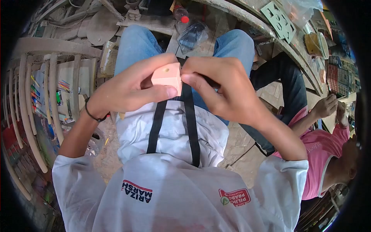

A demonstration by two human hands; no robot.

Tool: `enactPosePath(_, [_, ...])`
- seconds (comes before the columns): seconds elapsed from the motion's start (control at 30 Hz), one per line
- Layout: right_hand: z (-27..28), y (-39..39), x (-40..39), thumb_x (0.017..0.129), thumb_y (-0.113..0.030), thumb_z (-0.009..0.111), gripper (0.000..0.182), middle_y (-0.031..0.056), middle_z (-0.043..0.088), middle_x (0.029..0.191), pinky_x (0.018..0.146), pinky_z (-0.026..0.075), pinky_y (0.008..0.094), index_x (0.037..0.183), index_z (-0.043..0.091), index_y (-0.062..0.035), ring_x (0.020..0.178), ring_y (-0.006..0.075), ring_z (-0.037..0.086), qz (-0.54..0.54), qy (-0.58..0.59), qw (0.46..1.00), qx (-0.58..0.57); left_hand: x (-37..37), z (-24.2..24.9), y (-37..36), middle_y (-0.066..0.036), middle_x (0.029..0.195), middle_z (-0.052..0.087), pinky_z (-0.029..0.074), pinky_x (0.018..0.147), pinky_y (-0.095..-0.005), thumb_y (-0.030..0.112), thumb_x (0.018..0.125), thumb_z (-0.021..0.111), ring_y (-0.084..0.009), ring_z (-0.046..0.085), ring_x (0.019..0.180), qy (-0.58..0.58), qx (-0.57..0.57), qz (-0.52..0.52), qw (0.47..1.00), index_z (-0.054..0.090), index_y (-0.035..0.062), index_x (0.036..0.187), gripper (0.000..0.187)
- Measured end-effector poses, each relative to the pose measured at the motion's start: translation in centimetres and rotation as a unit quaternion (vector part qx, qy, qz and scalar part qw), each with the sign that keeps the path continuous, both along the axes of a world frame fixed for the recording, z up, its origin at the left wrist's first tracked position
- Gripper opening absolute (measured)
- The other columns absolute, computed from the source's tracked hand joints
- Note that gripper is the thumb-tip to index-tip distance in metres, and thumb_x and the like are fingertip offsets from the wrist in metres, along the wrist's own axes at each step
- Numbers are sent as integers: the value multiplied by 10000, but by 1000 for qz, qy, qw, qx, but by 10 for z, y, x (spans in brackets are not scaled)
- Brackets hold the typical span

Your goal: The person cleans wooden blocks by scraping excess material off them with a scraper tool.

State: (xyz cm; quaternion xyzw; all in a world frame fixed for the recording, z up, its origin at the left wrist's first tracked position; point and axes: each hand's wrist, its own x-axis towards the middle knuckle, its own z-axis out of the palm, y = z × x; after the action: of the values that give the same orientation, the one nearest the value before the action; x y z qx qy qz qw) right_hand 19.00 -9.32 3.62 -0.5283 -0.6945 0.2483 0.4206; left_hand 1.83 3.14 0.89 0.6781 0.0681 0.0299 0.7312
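A small pink block (pixel 167 75) with a round yellowish spot on its upper face is held above my lap. My left hand (pixel 133 83) grips it from the left, the thumb along its near side and the fingers behind it. On the block's right side, my right hand (pixel 224 85) has its thumb and forefinger pinched together, touching or almost touching the block's edge. Whether something tiny sits between those fingertips cannot be made out. Two black straps (pixel 190 127) run down over the white shirt below the hands.
A co-worker in a pink shirt (pixel 315 154) sits at the right, hands raised. A wooden bench edge (pixel 297 63) crosses the upper right, with a green stencil plate (pixel 277 21). A wooden slatted chair (pixel 46 92) stands left. A red-capped bottle (pixel 181 14) lies ahead.
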Motion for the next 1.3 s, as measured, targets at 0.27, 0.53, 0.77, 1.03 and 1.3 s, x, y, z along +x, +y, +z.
enactPosePath(0.27, [10,0,-2,916,-161,522,244,-68,297,554,437,205,220,712,512,-26,483,51,226,-17,512,728,-456,-2,36,6,-112,925,536,443,610,-298,77,769,663,-246,563,702,-37,437,-40,898,507,33,1112,379])
enactPosePath(0.53, [6,-7,1,865,-139,522,195,-63,311,556,433,213,209,698,514,-39,477,38,230,-25,629,681,-374,-5,6,0,-46,1025,580,463,763,-242,-40,771,647,-98,571,919,-62,202,133,968,523,33,1212,464])
enactPosePath(0.77, [2,-13,-7,921,-148,517,182,13,522,641,494,331,200,892,587,17,564,56,453,-151,333,912,-187,-6,-5,-15,-90,977,592,445,796,-254,85,783,674,-149,585,880,0,-26,158,987,457,13,1253,523])
enactPosePath(1.03, [-10,-12,-20,858,39,495,157,64,601,739,558,460,219,1007,538,18,612,85,553,-141,351,916,-138,-6,4,-17,-64,980,587,441,774,-231,47,760,654,-112,570,875,7,-30,180,983,493,-8,1211,483])
enactPosePath(1.3, [-26,-10,-18,828,38,504,176,65,601,759,612,459,229,996,521,-10,701,100,585,-161,283,942,-87,-9,4,-16,-61,1077,587,457,857,-246,-51,769,654,-100,565,987,-22,26,172,984,517,-22,1183,436])
